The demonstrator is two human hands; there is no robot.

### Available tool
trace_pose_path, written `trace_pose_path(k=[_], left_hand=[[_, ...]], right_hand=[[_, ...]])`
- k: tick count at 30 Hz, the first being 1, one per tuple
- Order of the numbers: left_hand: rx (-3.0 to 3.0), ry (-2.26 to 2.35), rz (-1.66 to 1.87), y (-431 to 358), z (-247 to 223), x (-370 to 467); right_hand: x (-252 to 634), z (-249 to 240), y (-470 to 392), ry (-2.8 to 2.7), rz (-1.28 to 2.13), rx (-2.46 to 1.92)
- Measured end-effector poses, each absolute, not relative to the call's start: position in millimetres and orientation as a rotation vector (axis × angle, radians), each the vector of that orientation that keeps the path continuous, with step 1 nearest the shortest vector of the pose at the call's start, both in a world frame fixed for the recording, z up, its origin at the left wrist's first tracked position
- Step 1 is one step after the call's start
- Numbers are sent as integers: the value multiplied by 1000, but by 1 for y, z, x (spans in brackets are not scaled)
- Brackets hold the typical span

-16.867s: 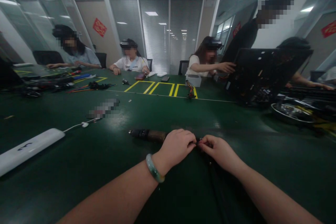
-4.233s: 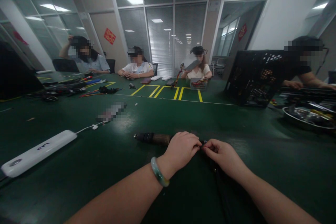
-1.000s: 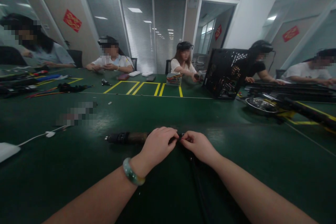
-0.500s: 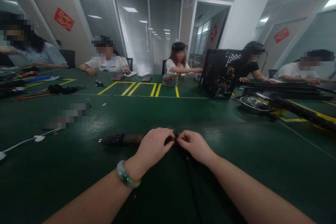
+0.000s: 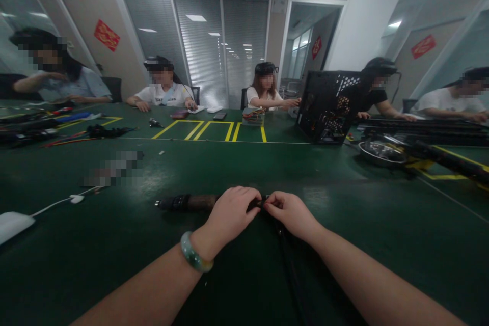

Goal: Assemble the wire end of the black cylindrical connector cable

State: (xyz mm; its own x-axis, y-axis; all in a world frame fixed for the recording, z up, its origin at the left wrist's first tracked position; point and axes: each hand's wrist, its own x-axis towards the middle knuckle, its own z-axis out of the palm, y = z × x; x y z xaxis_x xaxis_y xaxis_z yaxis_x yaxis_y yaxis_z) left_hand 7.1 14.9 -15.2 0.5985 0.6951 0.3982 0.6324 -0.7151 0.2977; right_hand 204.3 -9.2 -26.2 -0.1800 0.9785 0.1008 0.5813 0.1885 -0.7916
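A dark cylindrical tool [image 5: 200, 202] with a brown middle and a metal tip at its left end lies on the green table [image 5: 171, 244]. My left hand [image 5: 235, 211] is closed over its right part, fingers curled around. Close beside it, my right hand [image 5: 290, 211] pinches at the same end with thumb and forefinger; what lies between those fingertips is too small to make out. From under my right hand a thin black rod or cable [image 5: 288, 260] runs toward the near edge.
A black perforated case [image 5: 324, 107] stands at the back right, with a metal bowl [image 5: 382, 153] and black bars [image 5: 428, 132] beside it. Cables [image 5: 95, 132] and a white device [image 5: 15, 226] are at left. Several people sit across the table.
The whole view has shifted slightly, so most things appear farther right. Both hands stay at the tool's right end with almost the same grip. A person at far left has raised a hand.
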Motion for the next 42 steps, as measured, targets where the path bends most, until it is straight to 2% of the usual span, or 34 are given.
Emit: trace_pose_path(k=[11, 19, 42], left_hand=[[2708, 1107, 763, 17, -19, 6], [2711, 1110, 755, 15, -16, 7], [2698, 1152, 758, 14, -16, 9]], right_hand=[[203, -28, -10, -1855, 798, -1438], [203, -22, -12, -1971, 583, -1463], [204, -22, -9, -1930, 709, -1467]])
